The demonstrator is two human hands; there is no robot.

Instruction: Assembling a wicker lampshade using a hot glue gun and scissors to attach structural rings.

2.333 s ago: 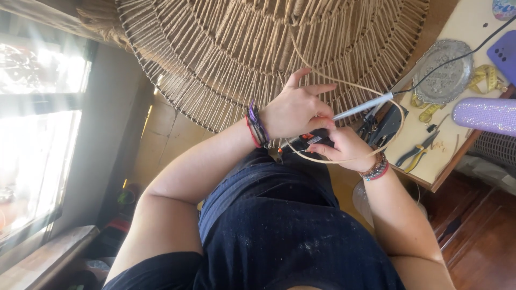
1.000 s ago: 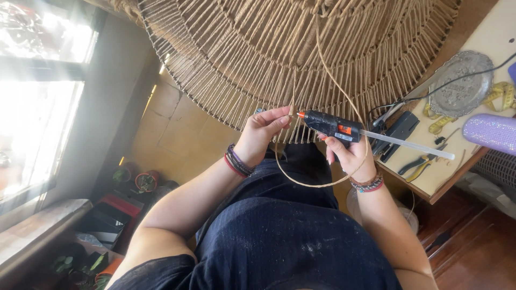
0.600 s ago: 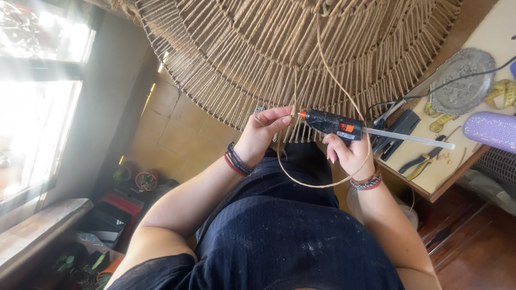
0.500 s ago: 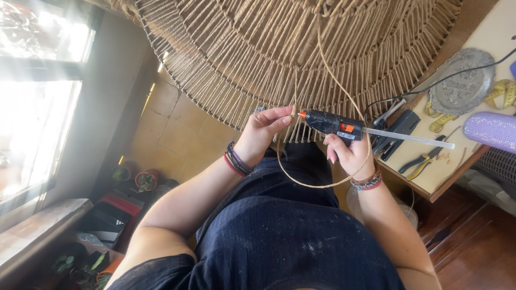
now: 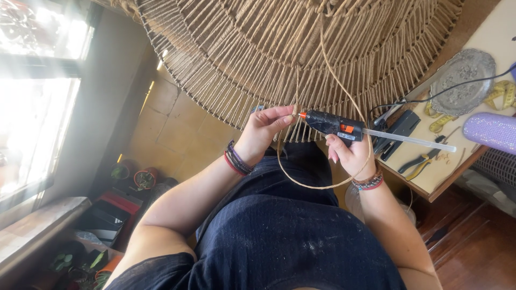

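Holding view, head camera: one view only, looking down over the person's lap.
Left hand [image 5: 267, 126]: fingers closed in a pinch on a strand at the lower rim of the woven piece; bracelets at the wrist.
Right hand [image 5: 349, 152]: fingers wrapped round the grip of the glue gun, holding it level.
Glue gun [image 5: 333, 123]: black body, orange nozzle tip pointing at the left fingertips and almost touching them; a clear glue stick [image 5: 411, 140] juts from the back toward the table.
Woven rattan piece [image 5: 279, 48]: large round wickerwork with radiating spokes, filling the top of the view; its lower edge sits just above both hands.
Loose cord [image 5: 317, 185]: tan strand hanging from the weave, looping under the right wrist and back up toward the pinch.
Side table [image 5: 484, 43]: pale top, at the right; carries a silver embossed plate [image 5: 462, 80], pliers [image 5: 422, 161], a yellow measuring tape [image 5: 500, 94], a purple glittery cylinder [image 5: 492, 131] and a black power cable [image 5: 446, 94].
Step in hand, as judged: gluing a strand end to the rim, nozzle set at the pinched spot.
Next move calls for, as judged: a small squeeze of the trigger with the fingertips kept clear of hot glue, then pressing the strand down.
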